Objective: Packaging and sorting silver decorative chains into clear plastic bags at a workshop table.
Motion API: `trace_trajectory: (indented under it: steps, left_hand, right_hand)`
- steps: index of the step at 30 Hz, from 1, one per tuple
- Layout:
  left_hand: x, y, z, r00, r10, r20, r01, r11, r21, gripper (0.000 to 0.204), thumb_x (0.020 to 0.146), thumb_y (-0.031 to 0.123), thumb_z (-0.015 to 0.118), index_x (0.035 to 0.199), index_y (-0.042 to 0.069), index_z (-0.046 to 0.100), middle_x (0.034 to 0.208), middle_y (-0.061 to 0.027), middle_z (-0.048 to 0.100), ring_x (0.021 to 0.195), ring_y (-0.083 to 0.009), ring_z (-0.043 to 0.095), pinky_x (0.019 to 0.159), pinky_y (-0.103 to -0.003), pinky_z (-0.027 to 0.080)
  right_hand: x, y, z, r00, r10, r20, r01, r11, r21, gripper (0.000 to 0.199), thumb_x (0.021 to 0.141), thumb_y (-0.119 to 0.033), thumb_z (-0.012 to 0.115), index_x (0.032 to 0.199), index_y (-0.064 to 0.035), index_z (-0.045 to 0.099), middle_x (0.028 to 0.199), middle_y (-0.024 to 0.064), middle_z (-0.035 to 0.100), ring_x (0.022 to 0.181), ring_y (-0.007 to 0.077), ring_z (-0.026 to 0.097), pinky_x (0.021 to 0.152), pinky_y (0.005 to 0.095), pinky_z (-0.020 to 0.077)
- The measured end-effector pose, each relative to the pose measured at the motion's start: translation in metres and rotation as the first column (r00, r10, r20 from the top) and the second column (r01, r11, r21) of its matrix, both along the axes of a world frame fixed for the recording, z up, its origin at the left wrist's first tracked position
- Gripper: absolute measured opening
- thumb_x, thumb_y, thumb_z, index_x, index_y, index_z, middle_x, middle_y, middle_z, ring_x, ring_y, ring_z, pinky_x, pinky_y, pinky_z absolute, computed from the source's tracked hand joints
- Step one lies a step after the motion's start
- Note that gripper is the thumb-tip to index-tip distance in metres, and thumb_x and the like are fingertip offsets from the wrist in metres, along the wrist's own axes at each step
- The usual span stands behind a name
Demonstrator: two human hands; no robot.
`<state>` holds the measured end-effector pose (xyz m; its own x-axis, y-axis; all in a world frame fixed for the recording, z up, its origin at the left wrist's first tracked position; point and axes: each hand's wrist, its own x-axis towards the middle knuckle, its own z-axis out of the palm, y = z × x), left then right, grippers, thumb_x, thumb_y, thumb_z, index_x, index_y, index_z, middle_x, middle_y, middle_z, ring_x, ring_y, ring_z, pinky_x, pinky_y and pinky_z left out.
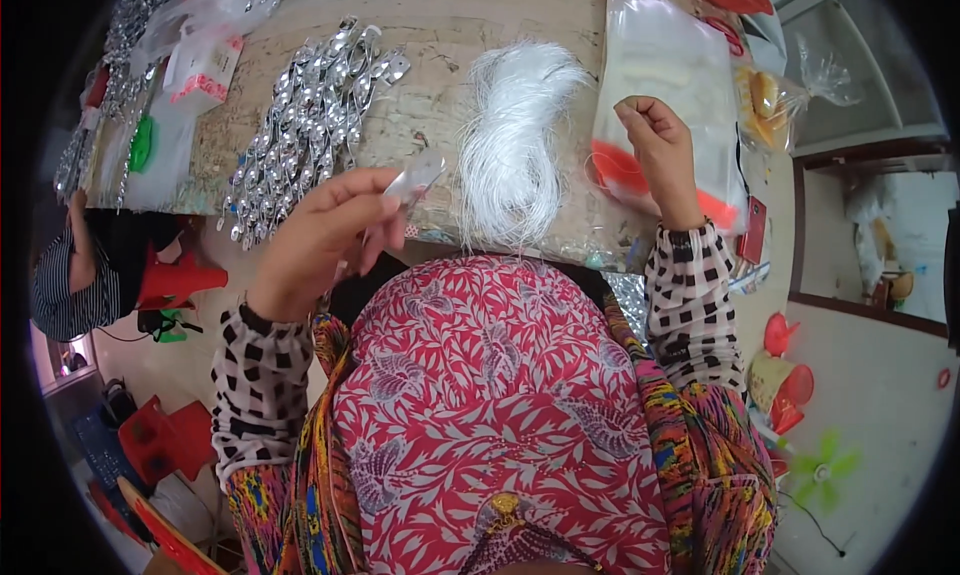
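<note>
A pile of silver packets (pixel 310 115) and a bundle of white threads (pixel 515 140) are spread on the worn table (pixel 440 20). White and orange contents are held in a clear plastic bag (pixel 665 85). One silver packet (pixel 415 180) is pinched in the left hand (pixel 325 235); the right hand (pixel 660 150) is closed, fingertips pressed together, over the bag.

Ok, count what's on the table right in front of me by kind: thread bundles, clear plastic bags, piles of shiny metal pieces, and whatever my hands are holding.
White thread bundle: 1
Clear plastic bag under the right hand: 1
Pile of shiny metal pieces: 1
Single metal piece pinched in the left hand: 1
Total: 4
</note>
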<state>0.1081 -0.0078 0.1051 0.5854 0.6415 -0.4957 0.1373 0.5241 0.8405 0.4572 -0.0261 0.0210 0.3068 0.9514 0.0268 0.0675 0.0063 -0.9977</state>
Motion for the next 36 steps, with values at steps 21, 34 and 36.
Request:
trace_trajectory:
  steps: [21, 34, 36]
  left_hand:
    - [0.037, -0.012, 0.004, 0.876, 0.182, 0.447, -0.267, 0.954, 0.134, 0.032, 0.091, 0.015, 0.055, 0.120, 0.002, 0.054, 0.085, -0.0069, 0.057, 0.071, -0.0205, 0.060, 0.066, -0.034, 0.053]
    - [0.039, -0.018, 0.005, 0.904, 0.198, 0.380, -0.275, 0.948, 0.162, 0.038, 0.090, 0.010, 0.057, 0.125, -0.003, 0.049, 0.092, -0.0092, 0.063, 0.074, -0.0168, 0.063, 0.068, -0.028, 0.052]
    - [0.040, -0.019, 0.004, 0.900, 0.214, 0.379, -0.291, 0.943, 0.159, 0.038, 0.090, 0.009, 0.057, 0.124, -0.003, 0.049, 0.092, -0.0089, 0.063, 0.075, -0.0164, 0.063, 0.068, -0.027, 0.052]
  right_hand:
    - [-0.116, -0.039, 0.102, 0.931, 0.265, -0.250, -0.229, 0.960, 0.162, 0.009, 0.084, 0.000, 0.063, 0.091, 0.0008, 0.060, 0.078, -0.0035, 0.057, 0.066, 0.0006, 0.045, 0.058, 0.0161, 0.0343]
    - [-0.122, -0.032, 0.099, 0.941, 0.235, -0.244, -0.200, 0.967, 0.157, 0.009, 0.083, 0.002, 0.063, 0.091, 0.0008, 0.060, 0.074, -0.0054, 0.055, 0.062, -0.0009, 0.043, 0.055, 0.0150, 0.0324]
    - [-0.122, -0.031, 0.097, 0.942, 0.233, -0.240, -0.199, 0.967, 0.158, 0.008, 0.083, 0.002, 0.062, 0.091, 0.0010, 0.060, 0.074, -0.0052, 0.056, 0.063, -0.0011, 0.043, 0.055, 0.0146, 0.0328]
